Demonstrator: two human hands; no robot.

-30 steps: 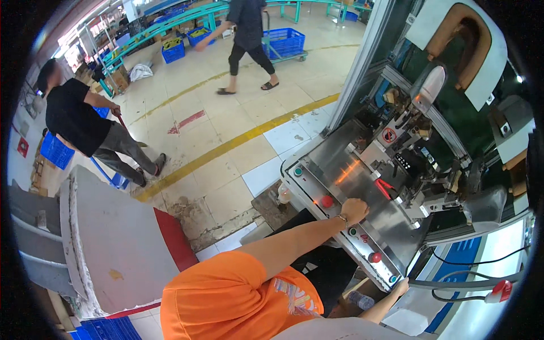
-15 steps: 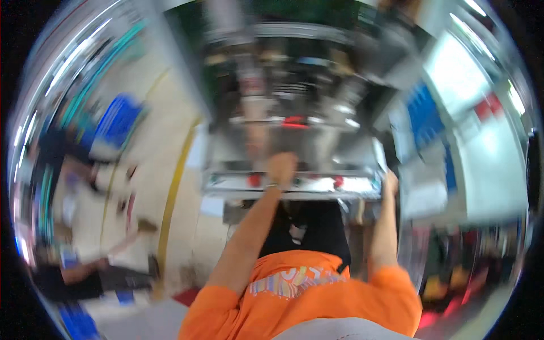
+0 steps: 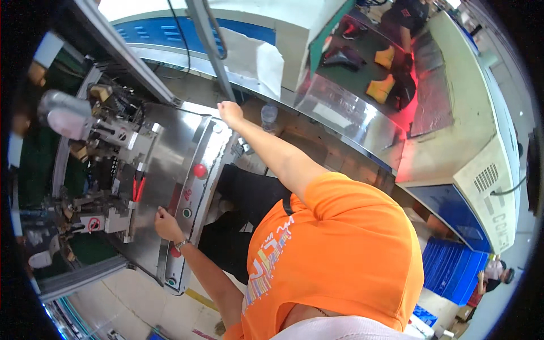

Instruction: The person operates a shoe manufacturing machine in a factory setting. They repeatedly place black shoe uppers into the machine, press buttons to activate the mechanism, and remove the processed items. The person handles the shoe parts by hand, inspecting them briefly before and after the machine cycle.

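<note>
My left hand (image 3: 169, 225), with a metal watch (image 3: 182, 244) on its wrist, is curled closed over the front of a steel worktable (image 3: 156, 156). Whether its fingers hold anything is hidden. Beyond the table's right corner, my right hand (image 3: 229, 114) is also closed, beside a grey metal post (image 3: 212, 54); its grip is too small to make out. Red-handled pliers (image 3: 139, 186) lie on the steel near the machine clamps (image 3: 116, 221). Along the front panel sit a red button (image 3: 199, 170) and a green-ringed button (image 3: 187, 213).
Grey rounded machine heads (image 3: 68, 116) stand at the left. At upper right, a conveyor (image 3: 362, 73) under red light carries yellow pieces (image 3: 379, 88) and dark shoe parts (image 3: 343, 57), with another person (image 3: 403, 22) beside it. Blue crates (image 3: 453, 269) are stacked at right; a clear bottle (image 3: 269, 116) stands below the conveyor.
My view has swung to the right, so the worktable now lies at the left. The pictured conveyor and crates have come into view. Both hands remain closed by the table.
</note>
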